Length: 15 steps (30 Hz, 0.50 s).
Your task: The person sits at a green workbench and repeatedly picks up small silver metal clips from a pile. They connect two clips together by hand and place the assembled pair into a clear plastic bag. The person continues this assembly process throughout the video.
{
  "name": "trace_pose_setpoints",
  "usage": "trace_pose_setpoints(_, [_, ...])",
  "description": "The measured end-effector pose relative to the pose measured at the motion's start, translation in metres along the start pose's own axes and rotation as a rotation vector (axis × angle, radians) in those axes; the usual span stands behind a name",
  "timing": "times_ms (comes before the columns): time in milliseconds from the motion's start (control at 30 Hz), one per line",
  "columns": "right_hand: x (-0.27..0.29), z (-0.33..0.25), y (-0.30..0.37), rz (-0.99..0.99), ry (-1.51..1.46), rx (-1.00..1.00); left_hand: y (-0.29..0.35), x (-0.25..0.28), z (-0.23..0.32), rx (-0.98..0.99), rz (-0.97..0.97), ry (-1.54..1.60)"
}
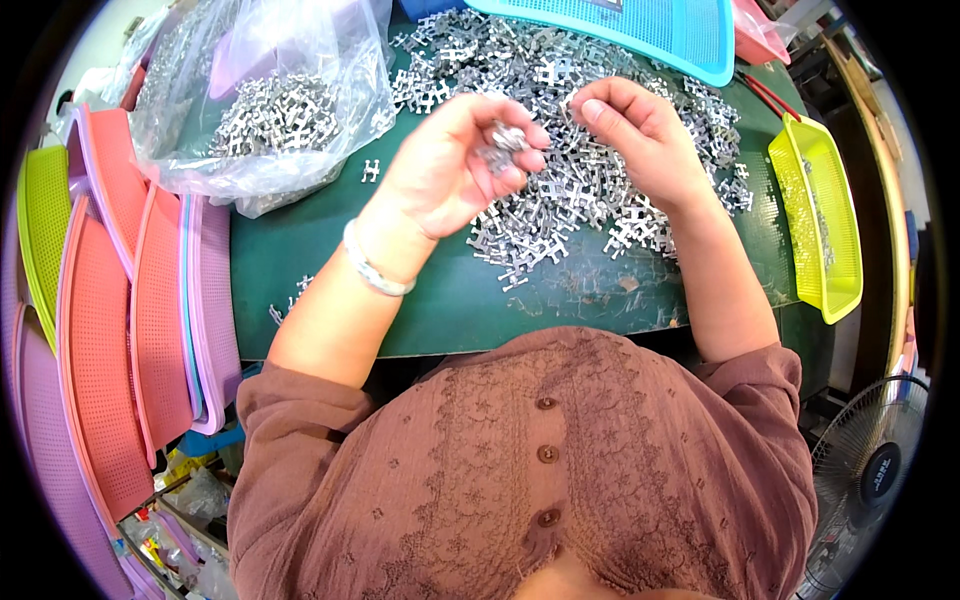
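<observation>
Palm up and fingers curled, my left hand [440,165] cradles a few small silvery metal parts [505,140], slightly blurred. To its right, my right hand [650,135] has thumb and forefinger pinched together; whatever sits at the fingertips is too small to make out against the metal behind. Both hands are above a broad heap of small H-shaped metal parts [560,200] spread over the green tabletop [420,310]. One loose part [371,171] lies apart, left of my left wrist.
A clear plastic bag [350,165] of similar parts stands at the left. Stacked pink, purple and green perforated baskets [100,350] line the left side. A blue basket [650,45] sits behind the heap, a yellow-green basket [850,260] at the right, and a fan [870,480] lower right.
</observation>
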State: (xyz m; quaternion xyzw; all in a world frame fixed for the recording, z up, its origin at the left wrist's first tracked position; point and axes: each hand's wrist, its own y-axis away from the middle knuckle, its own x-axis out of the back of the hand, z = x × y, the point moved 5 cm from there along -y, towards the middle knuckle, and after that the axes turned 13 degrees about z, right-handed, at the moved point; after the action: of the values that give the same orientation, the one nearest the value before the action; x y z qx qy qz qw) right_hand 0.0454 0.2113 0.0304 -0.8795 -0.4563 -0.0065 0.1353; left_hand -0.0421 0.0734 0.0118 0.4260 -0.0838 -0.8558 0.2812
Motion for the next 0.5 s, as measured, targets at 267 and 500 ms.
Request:
trace_pose_setpoints(267, [0.013, -0.012, -0.018, 0.195, 0.706, 0.542, 0.055, 0.039, 0.132, -1.17, 0.523, -0.412])
trace_pose_setpoints(500, [-0.009, -0.011, -0.03, 0.173, 1.061, 0.829, 0.063, 0.015, 0.12, -1.803, 0.801, -1.269])
